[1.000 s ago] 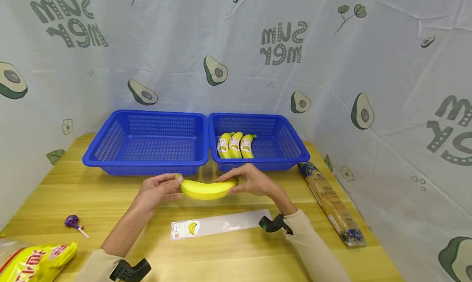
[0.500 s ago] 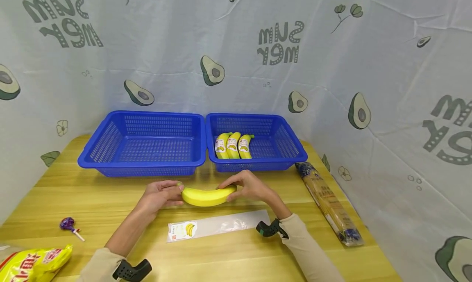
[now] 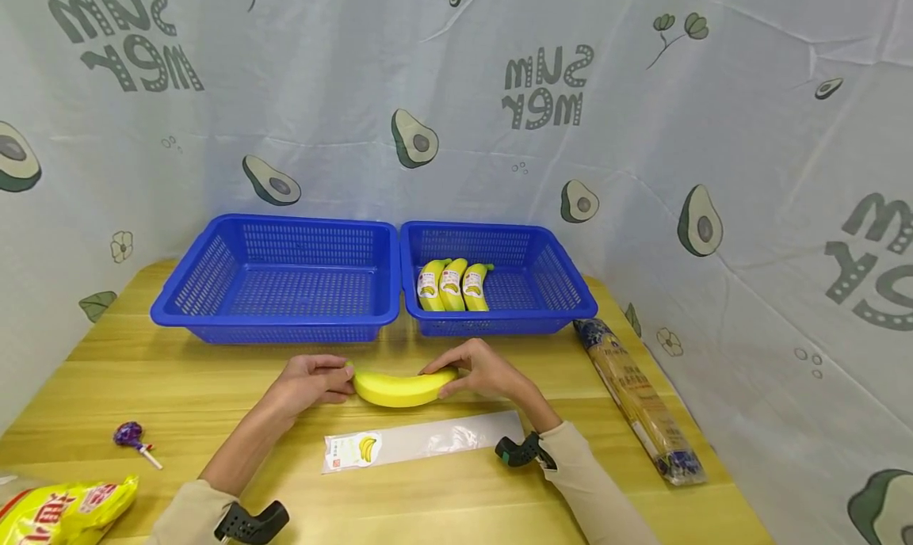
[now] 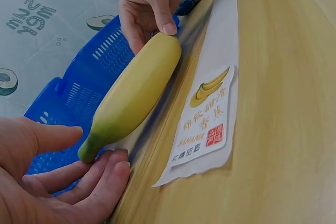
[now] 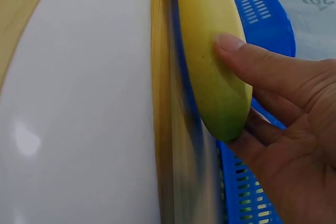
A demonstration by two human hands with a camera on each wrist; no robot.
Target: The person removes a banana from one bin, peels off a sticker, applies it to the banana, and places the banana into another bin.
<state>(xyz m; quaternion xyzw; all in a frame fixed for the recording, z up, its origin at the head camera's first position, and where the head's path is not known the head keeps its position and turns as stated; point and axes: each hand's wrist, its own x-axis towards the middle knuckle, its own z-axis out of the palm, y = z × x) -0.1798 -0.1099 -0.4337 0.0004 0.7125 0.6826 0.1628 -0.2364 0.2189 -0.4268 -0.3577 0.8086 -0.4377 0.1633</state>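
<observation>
Banana (image 3: 399, 388) pinched at both ends: left hand (image 3: 310, 381), right hand (image 3: 485, 373).

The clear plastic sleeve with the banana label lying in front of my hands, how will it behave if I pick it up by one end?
The sleeve lies thin and flat on the table, so it will likely droop limply. It looks very light, and its glossy film may slip between fingers.

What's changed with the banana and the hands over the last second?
Both hands, left hand and right hand, have brought the banana down and nearer the clear bag. Both keep their grip on its ends. The baskets and bag stayed put.
</observation>
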